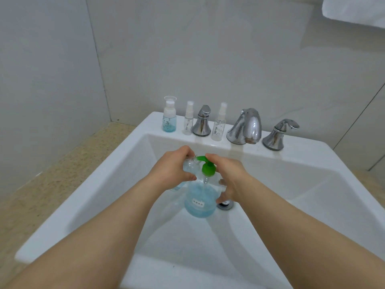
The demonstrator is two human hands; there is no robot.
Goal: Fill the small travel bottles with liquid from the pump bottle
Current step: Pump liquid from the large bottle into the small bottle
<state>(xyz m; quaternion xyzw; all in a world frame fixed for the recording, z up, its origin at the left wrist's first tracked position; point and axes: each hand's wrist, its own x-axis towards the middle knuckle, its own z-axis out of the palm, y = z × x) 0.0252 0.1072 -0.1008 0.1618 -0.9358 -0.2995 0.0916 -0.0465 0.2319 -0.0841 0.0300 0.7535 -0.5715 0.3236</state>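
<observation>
fingers of my left hand (175, 165) curl round a small bottle (190, 164), clear and tipped on its side, with its mouth held up against the nozzle of the green pump (208, 168). my right hand (227, 174) has its forefinger laid on top of the pump, while the thumb and lower fingers wrap the side of the pump bottle (200, 203). that bottle stands upright in the basin of the white sink (83, 195), partly full of blue liquid, with a white label on its front, just beside the metal drain (225, 205). i cannot tell whether anything is flowing from the nozzle. along the back ledge, from the left, stand a blue bottle (169, 116) with a clear cap, a spray bottle (188, 119), a chrome handle (201, 122), a second spray bottle (219, 124), the spout (245, 127) and the other handle (277, 135). a white towel (354, 9) hangs at the upper right corner.
</observation>
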